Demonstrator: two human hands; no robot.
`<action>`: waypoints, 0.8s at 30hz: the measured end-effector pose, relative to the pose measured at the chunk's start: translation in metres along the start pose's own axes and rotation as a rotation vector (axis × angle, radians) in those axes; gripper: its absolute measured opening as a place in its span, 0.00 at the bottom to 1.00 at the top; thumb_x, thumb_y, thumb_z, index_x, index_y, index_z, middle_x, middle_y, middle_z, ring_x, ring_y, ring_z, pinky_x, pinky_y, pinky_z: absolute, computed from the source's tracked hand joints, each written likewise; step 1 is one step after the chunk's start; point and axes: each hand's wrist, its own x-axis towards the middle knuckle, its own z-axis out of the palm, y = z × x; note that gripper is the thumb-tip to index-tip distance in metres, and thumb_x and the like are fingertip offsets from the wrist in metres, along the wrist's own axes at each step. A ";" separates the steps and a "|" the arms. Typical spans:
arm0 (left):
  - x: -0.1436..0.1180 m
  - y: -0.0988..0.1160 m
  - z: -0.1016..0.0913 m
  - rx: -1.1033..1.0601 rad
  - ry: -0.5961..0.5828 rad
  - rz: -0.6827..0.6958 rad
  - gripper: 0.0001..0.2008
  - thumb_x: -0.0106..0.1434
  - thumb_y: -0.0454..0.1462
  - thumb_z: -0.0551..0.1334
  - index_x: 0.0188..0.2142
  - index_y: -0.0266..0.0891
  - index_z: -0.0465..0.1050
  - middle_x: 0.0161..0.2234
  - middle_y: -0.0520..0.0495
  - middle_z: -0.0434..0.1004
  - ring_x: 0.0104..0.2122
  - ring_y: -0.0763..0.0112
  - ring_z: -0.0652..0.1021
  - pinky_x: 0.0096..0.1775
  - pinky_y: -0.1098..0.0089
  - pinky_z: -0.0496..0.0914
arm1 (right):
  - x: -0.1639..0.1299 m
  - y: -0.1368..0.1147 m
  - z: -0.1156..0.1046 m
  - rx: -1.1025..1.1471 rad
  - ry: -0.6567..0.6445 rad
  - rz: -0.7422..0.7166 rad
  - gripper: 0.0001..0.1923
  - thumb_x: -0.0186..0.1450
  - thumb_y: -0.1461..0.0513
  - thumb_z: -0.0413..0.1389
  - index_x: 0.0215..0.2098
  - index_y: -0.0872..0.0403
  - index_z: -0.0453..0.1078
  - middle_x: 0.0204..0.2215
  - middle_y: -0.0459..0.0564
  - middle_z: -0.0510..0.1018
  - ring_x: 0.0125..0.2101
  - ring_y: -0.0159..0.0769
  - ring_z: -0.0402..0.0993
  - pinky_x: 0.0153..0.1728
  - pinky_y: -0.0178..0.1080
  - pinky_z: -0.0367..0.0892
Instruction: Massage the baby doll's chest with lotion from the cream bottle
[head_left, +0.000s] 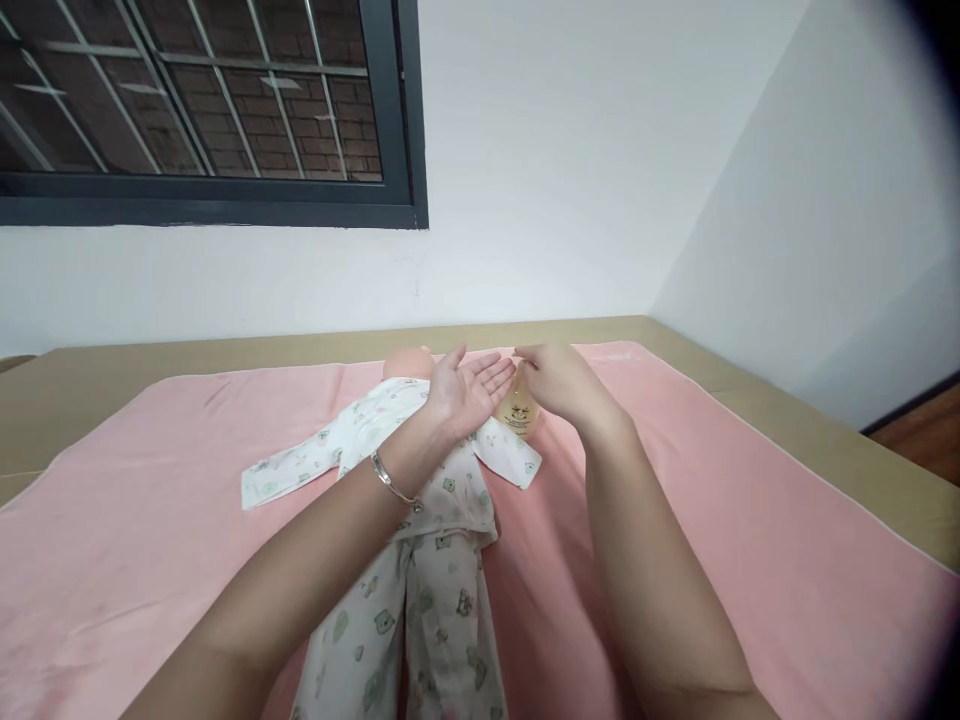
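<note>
Right hand [561, 385]: fingers [529, 358] curled over the top of a small bottle [517, 410], grasping it from above. Bottle is clear with yellowish liquid and a printed label; it hangs roughly upright, tipped slightly toward the other hand. Its cap is hidden under the fingers.

Left hand [466, 388]: palm up, fingers [499, 372] stretched out flat and released, holding nothing. Fingertips lie just beside the bottle's upper part, at or near touching the right fingertips; contact cannot be told for sure. A thin metal bangle [391, 482] sits on the left wrist.

Both hands are raised above a doll [420, 480] lying on its back. Bottle is over the doll's shoulder area on the person's right side, near the end of one sleeve [514, 458]. Whether it rests on the cloth or is held clear cannot be told.

Doll: dressed in a white suit with small green and brown animal print. Sleeves spread out to both sides, the other sleeve [289, 470] reaching far left. Legs run toward the viewer, between the two forearms. Head [409, 362] is partly hidden behind the left hand; only a peach-coloured curve shows.

Under the doll: pink towel [750, 520] spread wide, covering most of the bed [187, 355], whose tan surface shows along the far and right edges.

Beyond: white wall [562, 180], a dark-framed window [210, 110] with bars and brick behind it at upper left. Wood floor [922, 435] visible at far right.
</note>
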 end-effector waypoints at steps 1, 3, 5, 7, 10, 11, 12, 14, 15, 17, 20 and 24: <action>-0.003 -0.001 0.000 -0.009 0.010 -0.020 0.30 0.67 0.48 0.49 0.60 0.27 0.60 0.58 0.29 0.67 0.54 0.58 0.74 0.50 0.65 0.72 | 0.001 -0.002 0.003 -0.025 0.022 0.001 0.17 0.65 0.67 0.42 0.36 0.56 0.74 0.32 0.56 0.80 0.36 0.46 0.76 0.37 0.43 0.67; -0.014 -0.002 -0.003 -0.017 0.046 -0.075 0.30 0.66 0.47 0.50 0.60 0.28 0.60 0.57 0.28 0.68 0.54 0.57 0.74 0.50 0.64 0.72 | 0.004 -0.003 0.010 -0.055 0.062 0.000 0.18 0.65 0.65 0.43 0.39 0.57 0.75 0.35 0.59 0.80 0.39 0.50 0.76 0.39 0.46 0.67; -0.031 -0.001 -0.011 -0.020 0.081 -0.138 0.30 0.66 0.46 0.52 0.60 0.27 0.59 0.57 0.28 0.67 0.55 0.55 0.73 0.51 0.62 0.72 | 0.008 -0.001 0.019 -0.071 0.101 -0.017 0.18 0.65 0.64 0.44 0.43 0.56 0.75 0.37 0.60 0.80 0.41 0.53 0.76 0.41 0.50 0.67; -0.051 0.003 -0.022 -0.027 0.099 -0.203 0.30 0.65 0.45 0.53 0.61 0.25 0.58 0.57 0.27 0.66 0.56 0.53 0.72 0.52 0.61 0.71 | 0.010 -0.001 0.029 -0.065 0.156 -0.070 0.18 0.65 0.62 0.44 0.44 0.53 0.75 0.35 0.59 0.80 0.41 0.54 0.77 0.40 0.52 0.69; -0.081 0.014 -0.038 -0.032 0.118 -0.226 0.30 0.64 0.42 0.54 0.61 0.24 0.57 0.58 0.28 0.66 0.56 0.51 0.71 0.53 0.60 0.70 | 0.006 -0.012 0.038 0.008 0.242 -0.175 0.20 0.67 0.57 0.44 0.46 0.52 0.74 0.39 0.60 0.80 0.46 0.59 0.74 0.46 0.59 0.67; -0.090 0.018 -0.041 -0.035 0.132 -0.208 0.30 0.64 0.41 0.55 0.61 0.24 0.57 0.58 0.28 0.67 0.56 0.51 0.71 0.53 0.60 0.69 | 0.003 -0.021 0.040 0.028 0.270 -0.195 0.21 0.67 0.56 0.44 0.48 0.53 0.74 0.41 0.61 0.79 0.49 0.61 0.72 0.49 0.63 0.64; -0.099 0.023 -0.042 -0.040 0.153 -0.193 0.29 0.64 0.40 0.55 0.61 0.24 0.57 0.57 0.29 0.67 0.56 0.52 0.71 0.53 0.60 0.69 | -0.001 -0.033 0.042 0.048 0.275 -0.224 0.22 0.67 0.55 0.44 0.51 0.53 0.73 0.45 0.61 0.78 0.52 0.62 0.69 0.51 0.65 0.61; -0.115 0.033 -0.040 -0.059 0.175 -0.159 0.27 0.64 0.39 0.54 0.60 0.26 0.59 0.56 0.31 0.69 0.56 0.55 0.72 0.54 0.61 0.68 | -0.013 -0.065 0.046 0.103 0.249 -0.276 0.24 0.68 0.54 0.45 0.58 0.53 0.67 0.54 0.59 0.73 0.58 0.59 0.63 0.57 0.65 0.57; -0.123 0.038 -0.037 -0.069 0.164 -0.139 0.26 0.65 0.38 0.52 0.60 0.27 0.60 0.56 0.32 0.70 0.55 0.56 0.73 0.55 0.61 0.68 | -0.021 -0.084 0.049 0.137 0.211 -0.307 0.26 0.69 0.54 0.44 0.62 0.54 0.63 0.58 0.57 0.69 0.61 0.55 0.60 0.59 0.62 0.57; -0.139 0.051 -0.031 -0.085 0.058 -0.079 0.24 0.67 0.39 0.50 0.60 0.31 0.61 0.55 0.35 0.71 0.55 0.58 0.73 0.57 0.60 0.66 | -0.037 -0.124 0.055 0.189 0.125 -0.385 0.28 0.72 0.54 0.42 0.67 0.55 0.53 0.64 0.54 0.61 0.65 0.47 0.53 0.63 0.56 0.54; -0.159 0.073 -0.027 -0.094 -0.068 0.030 0.27 0.70 0.48 0.46 0.62 0.36 0.60 0.56 0.37 0.71 0.57 0.57 0.71 0.59 0.58 0.63 | -0.064 -0.173 0.070 0.199 0.246 -0.413 0.28 0.73 0.57 0.39 0.69 0.58 0.47 0.67 0.56 0.52 0.67 0.48 0.42 0.65 0.60 0.42; -0.171 0.089 -0.031 -0.056 -0.114 0.216 0.32 0.69 0.53 0.38 0.65 0.42 0.56 0.60 0.40 0.67 0.62 0.60 0.64 0.61 0.57 0.59 | -0.092 -0.206 0.097 0.246 0.364 -0.659 0.38 0.70 0.52 0.44 0.70 0.59 0.34 0.68 0.59 0.46 0.66 0.55 0.42 0.63 0.60 0.51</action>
